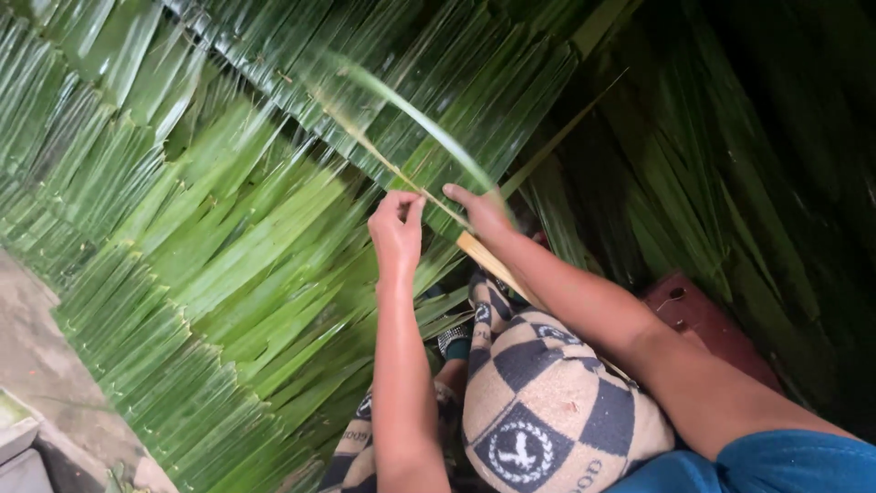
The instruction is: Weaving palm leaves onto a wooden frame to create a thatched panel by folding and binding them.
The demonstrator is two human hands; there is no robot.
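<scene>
Leaf thatch [228,256] fills frame, strips running diagonal. Both forearms extended forward over checkered-trousered knee [538,402]. Left hand [397,233] pinches thin midrib [401,173], long axis upper-left to lower-right. Right hand [484,212] grasps its lower end, blurred leaf blade [429,123] arching above.

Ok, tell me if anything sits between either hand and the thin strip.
Nothing visible does. The left hand pinches the thin strip directly, and the right hand lies against it just beyond. The stitched leaves lie behind the strip, not between it and the hands.
</scene>
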